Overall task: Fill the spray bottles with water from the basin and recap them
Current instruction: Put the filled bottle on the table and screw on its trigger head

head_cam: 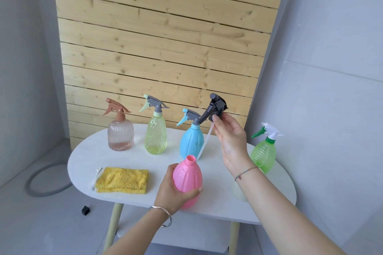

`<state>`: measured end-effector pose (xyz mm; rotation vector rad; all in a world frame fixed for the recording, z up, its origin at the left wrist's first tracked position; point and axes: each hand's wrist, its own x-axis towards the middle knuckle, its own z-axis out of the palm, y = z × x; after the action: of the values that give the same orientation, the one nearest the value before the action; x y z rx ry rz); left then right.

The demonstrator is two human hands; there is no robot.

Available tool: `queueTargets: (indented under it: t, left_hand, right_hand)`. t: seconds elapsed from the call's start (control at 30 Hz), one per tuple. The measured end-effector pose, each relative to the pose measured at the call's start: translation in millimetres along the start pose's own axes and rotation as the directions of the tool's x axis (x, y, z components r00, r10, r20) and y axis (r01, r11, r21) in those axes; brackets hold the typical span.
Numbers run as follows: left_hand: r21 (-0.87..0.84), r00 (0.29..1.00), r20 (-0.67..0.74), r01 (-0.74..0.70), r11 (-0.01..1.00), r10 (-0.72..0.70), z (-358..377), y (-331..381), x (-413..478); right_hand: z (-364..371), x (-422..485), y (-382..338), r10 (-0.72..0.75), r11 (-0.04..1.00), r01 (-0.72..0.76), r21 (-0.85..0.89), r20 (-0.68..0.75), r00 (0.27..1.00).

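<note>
Pink bottle (pixel 187 180) uncapped, gripped low by left hand (pixel 176 190) over bench (pixel 83 163) front edge; black trigger head (pixel 215 107) pinched in right hand (pixel 230 136). Light, smooth plastic, likely slippery wet; best held around belly.

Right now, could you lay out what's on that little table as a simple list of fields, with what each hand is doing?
table: white oval top on pale wooden legs
left hand: left hand grips the pink bottle, uncapped, neck open
right hand: right hand holds the black spray head up, its tube hanging outside the neck
capped bottles: brown bottle, yellow-green bottle, blue bottle, green bottle
cloth: folded yellow cloth at the front left
basin: not clearly in view
</note>
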<state>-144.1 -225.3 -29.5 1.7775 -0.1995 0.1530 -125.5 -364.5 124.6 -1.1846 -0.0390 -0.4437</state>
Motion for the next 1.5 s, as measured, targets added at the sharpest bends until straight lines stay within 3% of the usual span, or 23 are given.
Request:
queueTargets:
  t: [0.37, 0.47, 0.6, 0.77, 0.97, 1.13, 1.3, 1.4, 1.5]
  left_hand:
    - [0.019, 1.000, 0.015, 0.025, 1.000, -0.025, -1, 0, -1]
    - [0.020, 0.999, 0.025, 0.029, 0.999, -0.030, -2, 1, -1]
    - [0.045, 0.998, 0.051, 0.041, 0.998, -0.043, -4, 2, 1]
    - [0.044, 0.996, 0.071, 0.044, 0.998, -0.047, -5, 4, 2]
    - [0.025, 0.998, 0.058, 0.024, 0.999, -0.025, -4, -2, 4]
    - [0.042, 0.998, 0.051, 0.026, 0.999, -0.028, -3, -3, 3]
    - [0.037, 0.998, 0.054, 0.014, 0.999, -0.016, -3, -1, 3]
    - [0.023, 0.998, 0.065, 0.014, 1.000, -0.015, -3, -2, 3]
    - [0.021, 0.997, 0.074, 0.013, 1.000, -0.014, -4, -1, 3]
  right_hand:
    - [15, -9, -6, -0.068, 0.995, 0.072, -0.063, 0.074, 0.995]
    - [6, -16, 11, 0.039, 0.977, -0.002, -0.212, 0.171, 0.984]
    - [-16, -23, 33, 0.288, 0.859, -0.084, -0.505, 0.341, 0.895]
    - [-26, -16, 34, 0.361, 0.836, -0.106, -0.538, 0.394, 0.845]
    - [-27, -19, 43, 0.344, 0.823, -0.079, -0.563, 0.383, 0.857]
    - [-23, -29, 56, 0.186, 0.821, 0.018, -0.571, 0.298, 0.936]
    - [-18, -32, 66, 0.104, 0.783, 0.066, -0.619, 0.234, 0.967]
    - [-12, -34, 68, 0.113, 0.748, 0.081, -0.659, 0.246, 0.963]
    - [-16, -35, 63, 0.226, 0.768, 0.030, -0.640, 0.314, 0.922]
